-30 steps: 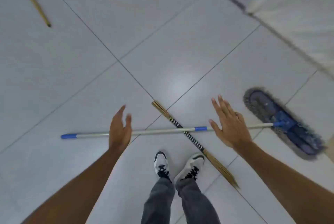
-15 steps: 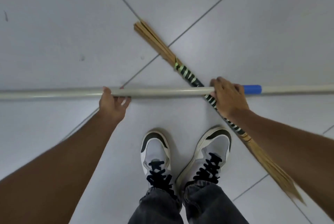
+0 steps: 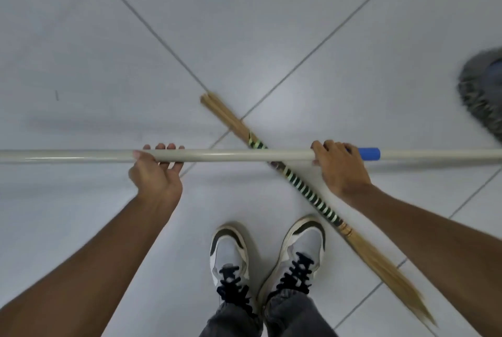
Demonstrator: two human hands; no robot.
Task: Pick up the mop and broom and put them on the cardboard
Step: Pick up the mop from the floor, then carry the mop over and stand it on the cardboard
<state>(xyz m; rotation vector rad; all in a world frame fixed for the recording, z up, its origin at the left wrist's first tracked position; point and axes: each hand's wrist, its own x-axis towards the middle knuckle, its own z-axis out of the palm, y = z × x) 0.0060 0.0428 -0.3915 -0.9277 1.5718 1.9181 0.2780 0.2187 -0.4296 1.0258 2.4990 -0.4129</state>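
**Both hands on the mop pole, broom lying beneath**

Head view: the mop [image 3: 244, 155], a smooth pale pole with a blue sleeve and fuzzy grey head at right, crossed over a straw broom [image 3: 307, 195] with a black-and-green banded handle, lying on glossy grey floor tiles [image 3: 108, 37]. The left hand [image 3: 155, 173] cupped the pole from below, fingers curled over. The right hand [image 3: 339, 166] clasped it from above.

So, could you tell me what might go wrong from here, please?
The mop handle crosses over the broom, so lifting may drag or roll it. The broom's bristles lie beside the right shoe, a possible trip. The left hand and right hand grip mid-handle, so the mop head could swing.
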